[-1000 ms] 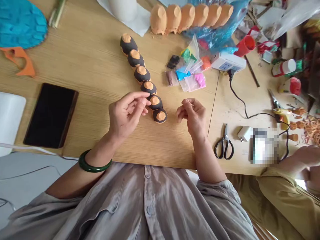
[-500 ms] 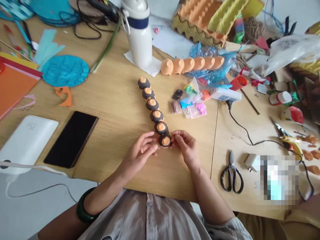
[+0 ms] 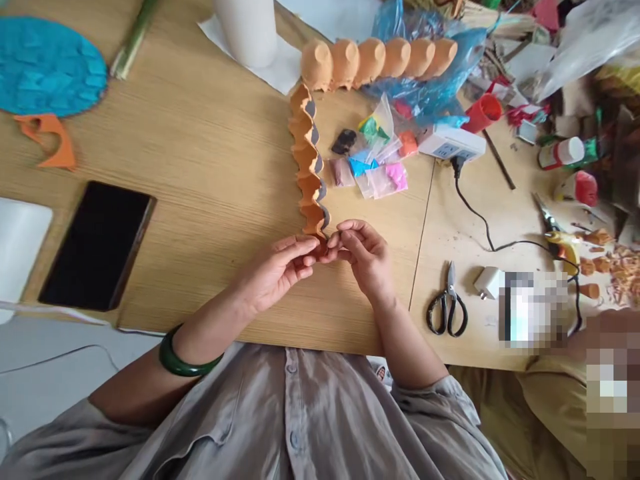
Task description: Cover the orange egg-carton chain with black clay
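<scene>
A strip of orange egg-carton cups is turned up on its side, its hollow undersides facing left and its dark-coated cup faces to the right. My left hand has its fingers closed on the near end of this strip. Thumb and fingers of my right hand pinch the dark edge of the same end cup; the fingertips hide most of that cup. Beyond the strip's far end lies a second orange egg-carton strip, uncoated, with its domes up.
Small bags of coloured clay lie right of the strip. Farther right are a white power strip, black-handled scissors and a plug adapter. A phone and a blue textured oval are at left. Another person sits at the right edge.
The coated strip has been rolled from lying dark faces up onto its side. My left hand has closed on its near end. The view has shifted, so the white bottle is now partly cut off.
</scene>
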Available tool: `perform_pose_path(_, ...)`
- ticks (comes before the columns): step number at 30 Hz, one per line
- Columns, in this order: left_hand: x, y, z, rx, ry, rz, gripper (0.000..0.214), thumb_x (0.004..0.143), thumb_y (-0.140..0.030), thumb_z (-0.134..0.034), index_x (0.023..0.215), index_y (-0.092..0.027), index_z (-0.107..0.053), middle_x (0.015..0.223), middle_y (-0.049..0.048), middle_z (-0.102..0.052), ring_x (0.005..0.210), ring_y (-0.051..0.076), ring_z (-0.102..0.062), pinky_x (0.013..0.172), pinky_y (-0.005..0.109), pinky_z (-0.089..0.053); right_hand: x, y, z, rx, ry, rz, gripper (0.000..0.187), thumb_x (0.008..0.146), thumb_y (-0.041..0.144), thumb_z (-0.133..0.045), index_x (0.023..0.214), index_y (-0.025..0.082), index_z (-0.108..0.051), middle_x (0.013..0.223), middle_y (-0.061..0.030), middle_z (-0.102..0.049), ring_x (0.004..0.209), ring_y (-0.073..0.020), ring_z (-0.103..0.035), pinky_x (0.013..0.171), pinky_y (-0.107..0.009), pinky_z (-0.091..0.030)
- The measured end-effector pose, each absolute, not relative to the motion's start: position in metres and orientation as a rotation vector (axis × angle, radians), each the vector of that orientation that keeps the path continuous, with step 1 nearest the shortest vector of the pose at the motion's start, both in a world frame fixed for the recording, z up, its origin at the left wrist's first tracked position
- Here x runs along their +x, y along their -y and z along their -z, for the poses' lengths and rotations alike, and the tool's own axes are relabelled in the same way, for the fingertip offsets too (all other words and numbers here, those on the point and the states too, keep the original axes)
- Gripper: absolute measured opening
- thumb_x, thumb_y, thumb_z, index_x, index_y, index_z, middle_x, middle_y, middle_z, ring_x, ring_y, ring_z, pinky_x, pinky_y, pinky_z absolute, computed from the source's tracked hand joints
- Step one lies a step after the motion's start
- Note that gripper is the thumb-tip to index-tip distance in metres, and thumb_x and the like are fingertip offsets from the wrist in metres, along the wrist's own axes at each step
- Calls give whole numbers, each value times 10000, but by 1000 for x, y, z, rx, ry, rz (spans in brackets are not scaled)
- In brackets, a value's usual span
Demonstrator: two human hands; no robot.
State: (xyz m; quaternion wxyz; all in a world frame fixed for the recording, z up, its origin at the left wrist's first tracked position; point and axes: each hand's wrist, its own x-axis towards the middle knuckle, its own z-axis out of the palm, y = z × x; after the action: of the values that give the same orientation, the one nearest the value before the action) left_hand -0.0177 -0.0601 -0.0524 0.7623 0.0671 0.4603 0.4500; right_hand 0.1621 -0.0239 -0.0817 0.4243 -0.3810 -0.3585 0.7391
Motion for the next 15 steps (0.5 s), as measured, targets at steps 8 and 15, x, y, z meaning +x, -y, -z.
perform_pose_path(8, -27, 70, 53, 806, -1423, -1003, 162, 895, -325, -824, 879, -189, -740, 663, -14, -670, 574, 109, -582, 568, 236, -475, 168, 18, 85, -974, 899, -1777, 295, 916, 447, -881, 1009, 218, -719, 771, 42, -743, 622, -103, -686, 655, -279, -682)
perform_pose_path(15, -20, 71, 56, 1197, -1516, -917, 124, 854, -313, -858, 894, -208, -806, 908, 23, -797, 735, 143, -657, 687, 275, -494, 163, 22, 87, -1000, 956, -1783, 355, 928, 517, -860, 1042, 228, -688, 798, 33, -755, 667, -117, -716, 743, -318, -705)
